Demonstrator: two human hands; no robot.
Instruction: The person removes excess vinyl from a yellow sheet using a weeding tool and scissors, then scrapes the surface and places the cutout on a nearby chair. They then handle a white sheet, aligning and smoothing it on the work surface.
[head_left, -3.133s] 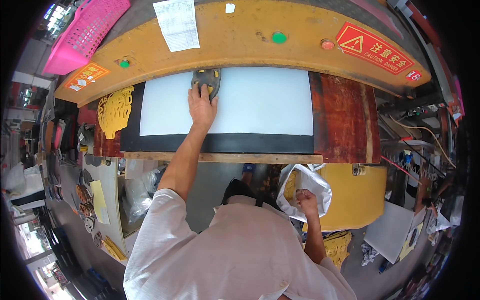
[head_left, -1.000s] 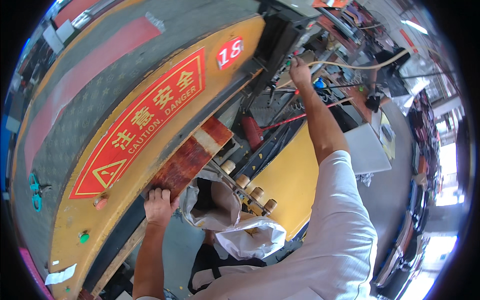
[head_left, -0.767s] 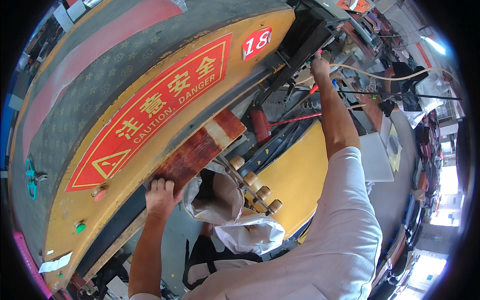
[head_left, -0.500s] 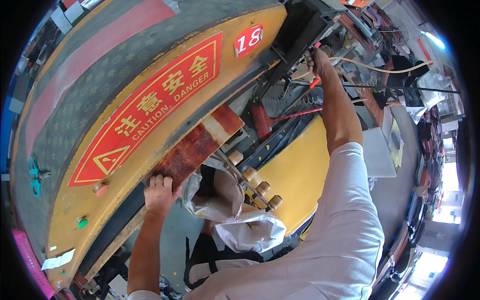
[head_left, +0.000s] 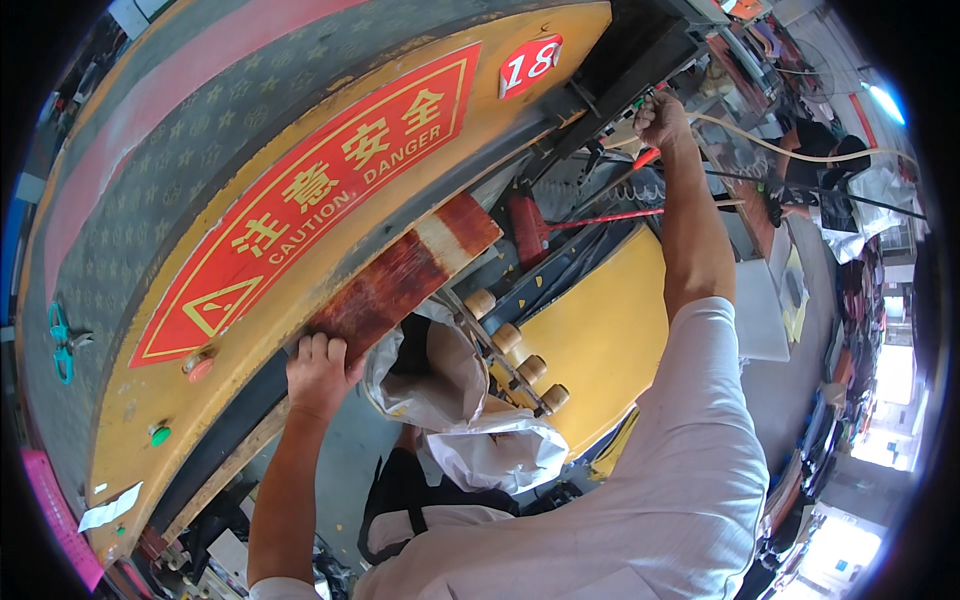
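Observation:
My left hand [head_left: 322, 375] is closed over the near left end of a glossy reddish-brown board [head_left: 385, 290], which has a pale band across it and sits under the yellow machine's front edge. Its thumb lies along the board's side, and the fingertips are hidden. With my arm stretched far forward, my right hand [head_left: 662, 118] is closed at the black metal frame [head_left: 640, 45] on the machine's far right. What its fingers hold is too small and hidden to make out. A small green spot shows just beside them.
The yellow machine [head_left: 240, 235] carries a red warning sign, a red button [head_left: 201, 368] and a green button [head_left: 160, 435]. Teal-handled snips [head_left: 62, 343] lie on top. Below are open white sacks [head_left: 500, 452], wooden rollers [head_left: 507, 337], a red broom [head_left: 527, 228] and a yellow panel [head_left: 595, 335].
The view has shifted slightly, so the machine's far end and my right hand sit a little further right. A green spot now shows by that hand where red showed before. My left hand stays put.

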